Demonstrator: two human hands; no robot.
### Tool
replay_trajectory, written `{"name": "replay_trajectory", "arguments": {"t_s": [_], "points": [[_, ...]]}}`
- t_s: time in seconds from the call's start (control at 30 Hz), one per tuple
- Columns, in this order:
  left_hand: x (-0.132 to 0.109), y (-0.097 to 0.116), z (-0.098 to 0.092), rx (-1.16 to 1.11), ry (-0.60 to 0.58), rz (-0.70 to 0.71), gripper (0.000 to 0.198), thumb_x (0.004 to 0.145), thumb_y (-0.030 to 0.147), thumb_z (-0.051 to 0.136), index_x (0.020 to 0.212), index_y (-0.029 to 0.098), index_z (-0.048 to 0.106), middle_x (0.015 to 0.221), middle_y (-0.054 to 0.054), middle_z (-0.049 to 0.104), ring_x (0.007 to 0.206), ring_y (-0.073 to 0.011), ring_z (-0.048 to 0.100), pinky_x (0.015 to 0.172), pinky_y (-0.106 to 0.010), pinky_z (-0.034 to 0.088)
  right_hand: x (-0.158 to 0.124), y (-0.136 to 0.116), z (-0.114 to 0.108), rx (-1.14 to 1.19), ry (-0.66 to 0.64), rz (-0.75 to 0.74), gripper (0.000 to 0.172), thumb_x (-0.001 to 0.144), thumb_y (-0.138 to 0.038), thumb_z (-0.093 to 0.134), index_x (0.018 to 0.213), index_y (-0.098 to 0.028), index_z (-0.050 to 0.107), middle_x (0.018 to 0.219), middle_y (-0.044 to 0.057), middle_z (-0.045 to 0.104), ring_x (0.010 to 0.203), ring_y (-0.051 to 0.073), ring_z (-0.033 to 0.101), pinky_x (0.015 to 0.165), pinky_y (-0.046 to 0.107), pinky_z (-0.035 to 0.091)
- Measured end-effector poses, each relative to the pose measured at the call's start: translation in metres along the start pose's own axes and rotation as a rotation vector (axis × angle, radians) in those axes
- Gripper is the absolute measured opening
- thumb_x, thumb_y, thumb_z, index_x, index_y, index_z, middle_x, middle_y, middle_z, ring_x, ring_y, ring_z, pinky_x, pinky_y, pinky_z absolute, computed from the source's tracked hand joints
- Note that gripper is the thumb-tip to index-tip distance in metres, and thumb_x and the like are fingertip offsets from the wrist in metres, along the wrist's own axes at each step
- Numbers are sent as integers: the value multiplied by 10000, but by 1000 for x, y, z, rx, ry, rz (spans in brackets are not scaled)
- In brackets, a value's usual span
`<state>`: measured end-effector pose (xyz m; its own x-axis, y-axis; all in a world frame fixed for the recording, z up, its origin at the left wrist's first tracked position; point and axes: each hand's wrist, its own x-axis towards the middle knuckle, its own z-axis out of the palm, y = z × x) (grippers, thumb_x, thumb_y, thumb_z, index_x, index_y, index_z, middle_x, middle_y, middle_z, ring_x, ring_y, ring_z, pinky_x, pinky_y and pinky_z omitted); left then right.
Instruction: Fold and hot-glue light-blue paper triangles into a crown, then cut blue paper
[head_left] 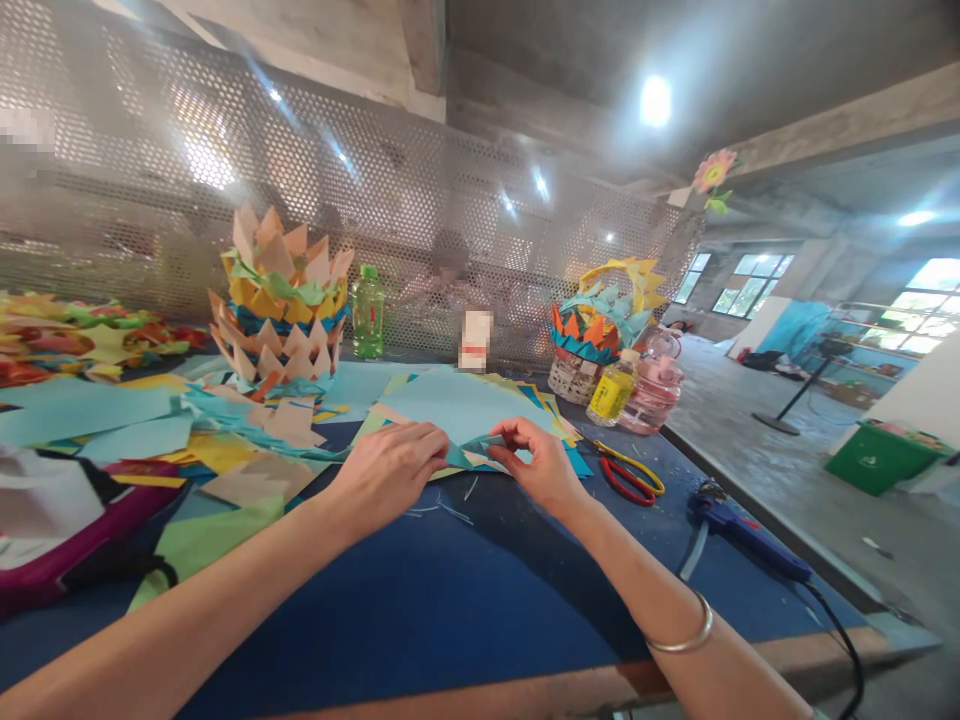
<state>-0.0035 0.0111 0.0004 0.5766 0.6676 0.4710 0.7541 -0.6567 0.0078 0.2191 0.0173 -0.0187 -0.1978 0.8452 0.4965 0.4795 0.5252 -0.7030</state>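
A small folded piece of light blue paper (466, 456) lies between my two hands, close above the table's blue surface. My left hand (397, 462) is closed on its left end, fingers curled over so that the fingertips are partly hidden. At the other end, thumb and forefinger of my right hand (541, 468) pinch the paper. Just behind the hands is a stack of coloured sheets (472, 400), light blue on top with yellow, green and darker blue edges showing. To the right of my right hand lie scissors (630, 478) with one red and one yellow handle.
A blue glue gun (750, 540) lies near the right edge. Paper-point baskets (281, 310) (592, 335), a green bottle (368, 312), a yellow-labelled bottle (613, 388) and a pink jug (651, 395) stand behind. Paper scraps (259, 475) and a purple object (82, 540) lie left.
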Motion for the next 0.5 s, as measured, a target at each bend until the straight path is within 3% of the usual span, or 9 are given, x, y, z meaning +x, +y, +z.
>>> {"name": "replay_trajectory", "arguments": {"t_s": [0.1,0.5], "points": [[1,2,0,-16,-7,18,140,921,208,446,828,199,550,844,-15,640,846,-195,597,751,-294,392,-1,0,1,8,-30,6,168,812,-311,618,923,-185,624,762,10,644,729,157,623,713,280,468],[1,2,1,14,4,22,143,874,116,452,808,194,552,699,-7,640,723,-190,602,731,-292,381,-5,-4,7,9,-40,-30,104,820,-259,606,887,-188,642,758,0,660,716,132,620,706,248,467]]}}
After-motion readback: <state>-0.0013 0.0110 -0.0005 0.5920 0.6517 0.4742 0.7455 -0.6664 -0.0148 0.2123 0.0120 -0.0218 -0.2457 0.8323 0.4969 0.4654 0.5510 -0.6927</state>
